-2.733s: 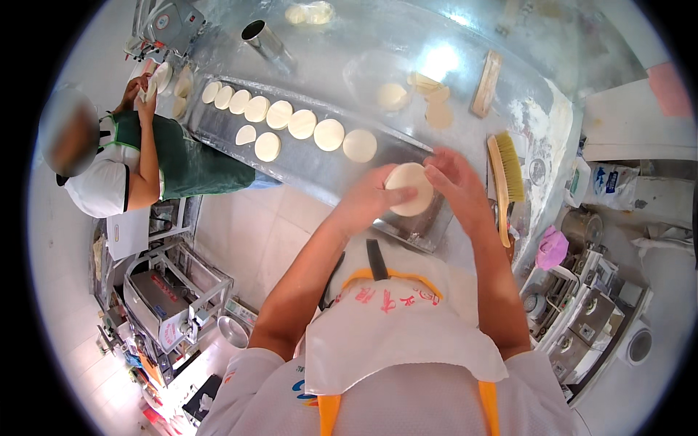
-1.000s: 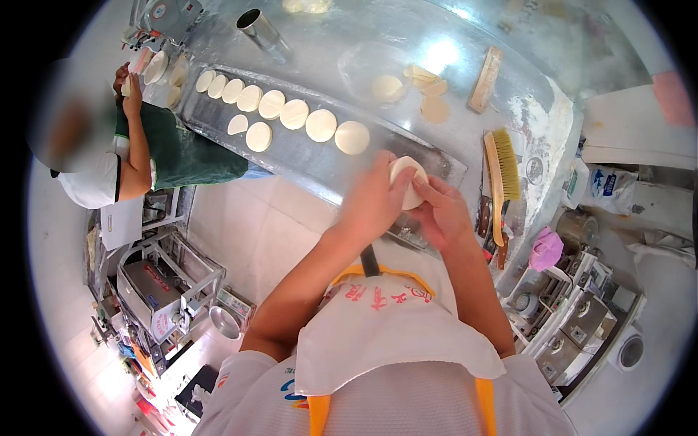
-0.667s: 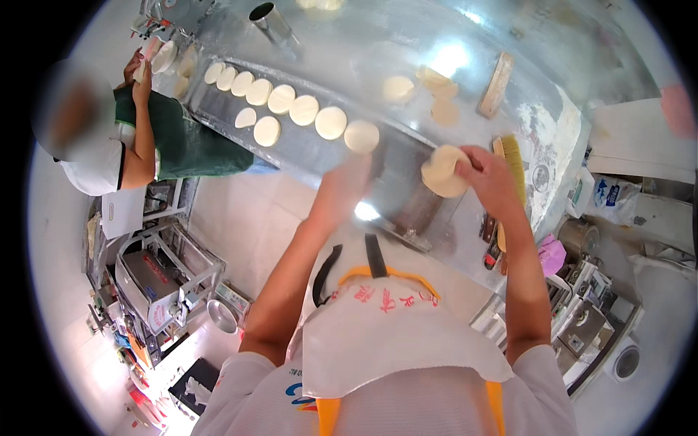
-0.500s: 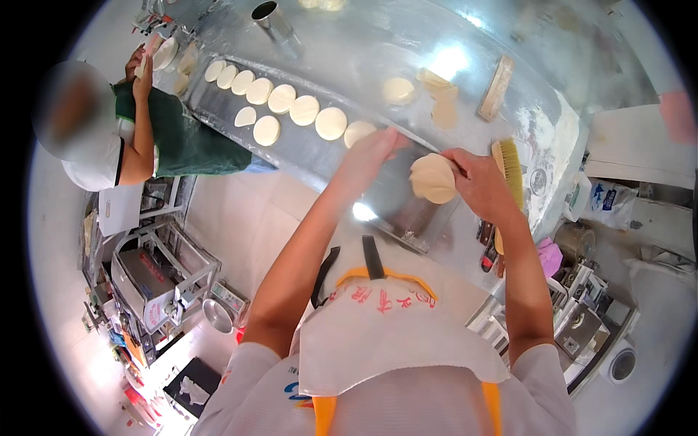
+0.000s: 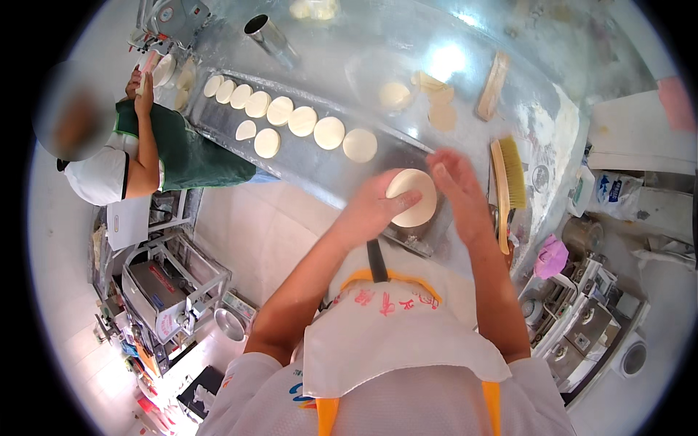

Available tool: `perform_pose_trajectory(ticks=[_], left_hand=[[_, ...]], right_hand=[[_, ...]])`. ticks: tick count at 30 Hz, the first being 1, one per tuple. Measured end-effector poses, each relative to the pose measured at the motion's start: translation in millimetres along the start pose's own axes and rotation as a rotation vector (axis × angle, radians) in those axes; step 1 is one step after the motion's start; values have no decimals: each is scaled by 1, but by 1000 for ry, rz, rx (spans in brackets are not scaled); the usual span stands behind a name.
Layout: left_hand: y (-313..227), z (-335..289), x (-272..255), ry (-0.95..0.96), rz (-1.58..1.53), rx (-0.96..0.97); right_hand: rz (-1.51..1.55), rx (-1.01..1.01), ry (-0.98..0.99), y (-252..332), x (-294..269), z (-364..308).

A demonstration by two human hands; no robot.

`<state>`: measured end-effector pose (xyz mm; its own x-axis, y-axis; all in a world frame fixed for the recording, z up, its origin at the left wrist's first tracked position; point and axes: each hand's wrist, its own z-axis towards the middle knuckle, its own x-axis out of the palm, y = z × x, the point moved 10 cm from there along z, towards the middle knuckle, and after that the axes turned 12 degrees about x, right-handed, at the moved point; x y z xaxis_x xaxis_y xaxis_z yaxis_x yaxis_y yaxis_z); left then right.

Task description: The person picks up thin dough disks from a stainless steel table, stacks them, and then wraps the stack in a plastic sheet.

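Note:
A pale dough round (image 5: 416,190) sits in my left hand (image 5: 369,208), with the thumb across its face and the fingers behind it. My right hand (image 5: 459,190) is just right of the round, slightly blurred, fingers apart and holding nothing. Both hands are over the near right end of a long metal tray (image 5: 309,163). A row of flat dough rounds (image 5: 329,133) runs along the tray's far side. Nearer me in the tray lie a single round (image 5: 267,143) and a smaller cut piece (image 5: 246,130).
On the metal table (image 5: 363,51) are a steel cylinder (image 5: 273,41), another dough round (image 5: 395,95), thin dough scraps (image 5: 440,109), a wooden block (image 5: 494,85) and a wooden-handled brush (image 5: 508,178). At the left stands a co-worker in a green apron (image 5: 190,152), hands raised.
My left hand has left the row, uncovering its last round, and come nearer me. The dough has passed from my right hand to my left. My right hand's fingers are off it.

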<state>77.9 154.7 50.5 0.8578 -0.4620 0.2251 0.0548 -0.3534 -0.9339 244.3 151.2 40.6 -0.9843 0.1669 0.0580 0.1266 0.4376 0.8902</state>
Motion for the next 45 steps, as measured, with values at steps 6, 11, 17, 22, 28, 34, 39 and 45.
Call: perform_pose_trajectory(ticks=[6, 11, 17, 22, 28, 34, 39, 45], left_hand=[[-4, -7, -1, -172, 187, 18], [-8, -26, -23, -252, 232, -196], [62, -9, -67, -181, 410, -146], [86, 38, -34, -169, -135, -110], [30, 38, 55, 0, -1102, -206], [-7, -4, 52, -22, -581, 125], [-62, -13, 51, 92, -307, 366], [-97, -20, 49, 217, -186, 621]], right_hand=[[746, 490, 688, -77, 55, -33], [534, 257, 292, -29, 11, -27], [-236, 139, 32, -12, -53, 26], [-648, 107, 38, 28, -39, 14], [-109, 196, 321, 42, -6, -17], [-144, 70, 113, 44, -6, -44], [-322, -458, 94, 103, 0, -87], [-327, -667, 33, 132, 6, -105]])
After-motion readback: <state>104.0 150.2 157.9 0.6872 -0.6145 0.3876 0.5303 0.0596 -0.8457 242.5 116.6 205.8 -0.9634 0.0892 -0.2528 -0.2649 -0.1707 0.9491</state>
